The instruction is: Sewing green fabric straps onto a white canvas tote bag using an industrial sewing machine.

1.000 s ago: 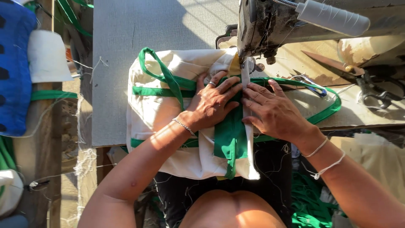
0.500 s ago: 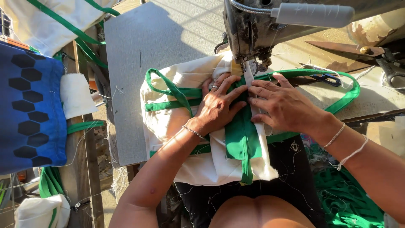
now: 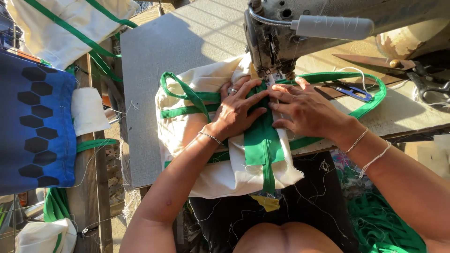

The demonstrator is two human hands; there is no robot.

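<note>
Flat and spread, left hand and right hand press the green-trimmed cloth bag beneath them.

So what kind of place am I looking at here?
Probably a small sewing workshop: an industrial sewing machine, both hands pressing a cream bag with green straps under it, similar bags piled left.

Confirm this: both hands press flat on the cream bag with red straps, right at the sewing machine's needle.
Wrong in one respect: the straps are green, not red, as the head view shows. The rest holds: the left hand and right hand press flat on the cream bag, right at the needle of the sewing machine.
</note>
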